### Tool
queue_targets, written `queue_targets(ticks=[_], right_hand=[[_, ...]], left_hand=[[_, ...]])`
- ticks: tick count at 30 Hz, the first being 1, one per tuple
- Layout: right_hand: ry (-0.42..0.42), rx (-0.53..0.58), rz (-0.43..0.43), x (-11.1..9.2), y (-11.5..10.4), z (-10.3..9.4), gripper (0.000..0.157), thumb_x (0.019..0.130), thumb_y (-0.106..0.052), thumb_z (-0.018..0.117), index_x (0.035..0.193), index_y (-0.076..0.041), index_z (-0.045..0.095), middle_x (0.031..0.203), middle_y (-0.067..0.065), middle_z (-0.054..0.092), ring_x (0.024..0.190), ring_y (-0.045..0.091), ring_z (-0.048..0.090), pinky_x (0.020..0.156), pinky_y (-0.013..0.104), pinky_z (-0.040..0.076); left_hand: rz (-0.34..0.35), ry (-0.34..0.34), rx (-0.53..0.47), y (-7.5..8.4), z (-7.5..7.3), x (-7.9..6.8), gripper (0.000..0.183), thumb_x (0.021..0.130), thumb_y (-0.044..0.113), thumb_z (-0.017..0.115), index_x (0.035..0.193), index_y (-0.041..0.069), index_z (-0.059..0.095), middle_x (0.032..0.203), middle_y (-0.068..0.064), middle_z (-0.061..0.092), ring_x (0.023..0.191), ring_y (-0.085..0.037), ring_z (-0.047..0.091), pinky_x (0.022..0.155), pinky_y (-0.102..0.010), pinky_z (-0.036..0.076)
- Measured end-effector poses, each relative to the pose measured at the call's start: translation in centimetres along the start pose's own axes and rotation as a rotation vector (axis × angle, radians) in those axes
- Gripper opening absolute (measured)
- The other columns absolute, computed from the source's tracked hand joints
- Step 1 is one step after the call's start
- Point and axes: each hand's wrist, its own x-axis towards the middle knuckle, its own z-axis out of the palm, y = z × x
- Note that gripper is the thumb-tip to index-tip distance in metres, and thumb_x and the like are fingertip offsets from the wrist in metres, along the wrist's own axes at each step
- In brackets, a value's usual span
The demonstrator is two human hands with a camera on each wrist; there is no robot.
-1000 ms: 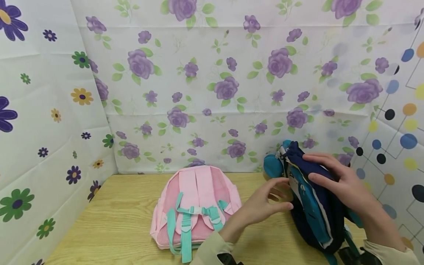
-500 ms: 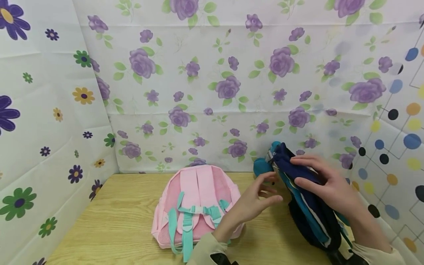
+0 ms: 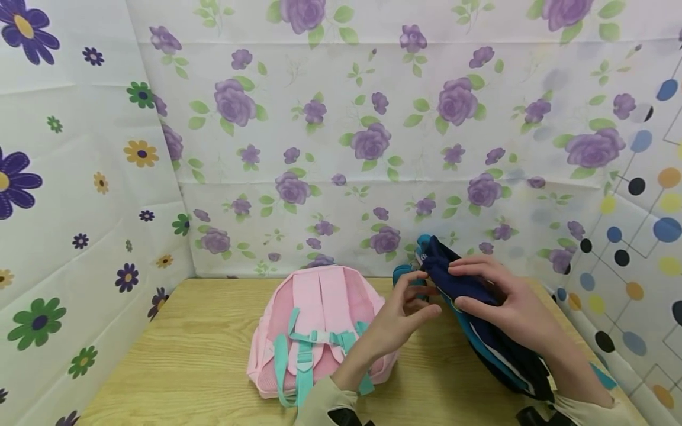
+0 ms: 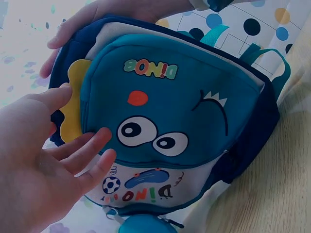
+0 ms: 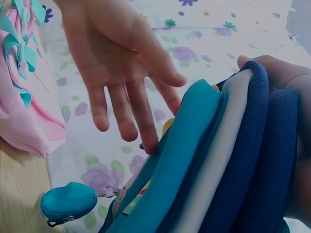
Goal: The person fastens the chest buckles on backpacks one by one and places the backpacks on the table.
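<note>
A navy and teal child's backpack (image 3: 444,278) with a cartoon face stands tilted at the right of the table. My right hand (image 3: 506,305) holds its navy side, thumb and fingers spread across it. In front of its face is my left hand (image 3: 396,316), fingers relaxed and holding nothing. In the left wrist view, the left fingertips overlap the yellow scalloped trim (image 4: 73,109) and the edge of the teal front pocket (image 4: 184,97). A small teal round pouch (image 5: 70,201) hangs from the backpack by a metal clip.
A pink backpack (image 3: 306,290) with mint straps and a white buckle lies to the left, its back panel up, close to my left forearm. The wooden table (image 3: 176,343) meets a purple-flowered cloth (image 3: 330,148) behind and a dotted cloth (image 3: 634,260) on the right.
The navy and teal backpack has shifted left and leaned over, its front turning away from the head view. Both hands have moved left with it.
</note>
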Motion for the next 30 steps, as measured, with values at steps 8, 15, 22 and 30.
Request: queue_targets(ticks=[8,15,22,30], right_hand=[[-0.026,0.060,-0.057,0.3,0.4,1.0,0.041,0.094,0.000,0.065,0.133,-0.011,0.059,0.140,0.004,0.047,0.124,0.006,0.053,0.094,0.016,0.049],[-0.034,0.020,-0.071,0.5,0.8,2.2,0.041,0.093,-0.004,0.068,0.131,-0.016,0.061,0.140,0.003,0.050,0.126,0.005,0.052,0.096,0.015,0.048],[-0.051,-0.036,-0.080,0.4,0.9,3.2,0.041,0.092,-0.010,0.071,0.129,-0.023,0.062,0.140,0.002,0.052,0.129,0.005,0.049,0.099,0.013,0.044],[-0.080,-0.104,-0.119,-0.2,1.6,4.4,0.039,0.092,-0.012,0.071,0.128,-0.023,0.062,0.140,-0.004,0.052,0.130,0.007,0.048,0.102,0.018,0.043]], left_hand=[[0.008,0.019,-0.089,-0.1,-0.8,-0.5,0.063,0.101,0.037,0.057,0.153,0.029,0.022,0.137,-0.007,0.059,0.112,-0.022,0.066,0.096,-0.038,0.054],[0.000,0.026,-0.110,-0.7,-1.3,-0.9,0.064,0.102,0.039,0.055,0.155,0.032,0.021,0.136,-0.010,0.061,0.110,-0.030,0.067,0.093,-0.047,0.054],[-0.060,0.038,-0.117,-1.1,-1.9,-1.6,0.065,0.103,0.037,0.054,0.157,0.032,0.017,0.133,-0.011,0.063,0.108,-0.034,0.068,0.092,-0.046,0.054],[-0.117,0.057,-0.059,-1.3,-2.5,-2.4,0.070,0.101,0.044,0.055,0.158,0.031,0.017,0.132,-0.012,0.064,0.100,-0.018,0.069,0.086,-0.039,0.056]])
